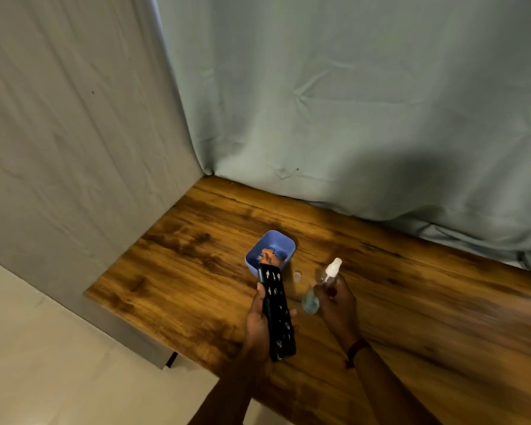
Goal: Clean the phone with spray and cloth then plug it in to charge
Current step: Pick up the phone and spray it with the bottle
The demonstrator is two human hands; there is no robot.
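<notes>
Phone (279,314) being gripped in left hand (259,320) above bench (411,302), spray bottle (324,285) being squeezed in right hand (337,302) just beside it, best aiming white nozzle at phone, pumping lightly, keeping wet away from holes.

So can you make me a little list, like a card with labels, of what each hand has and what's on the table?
left hand: holds the phone, dark patterned side up
right hand: holds the spray bottle, clear, blue liquid at the bottom, white nozzle on top
table: brown wood
blue tub: on the table beyond the phone, something orange inside
small cap: on the table between tub and bottle
charger: not in view
</notes>
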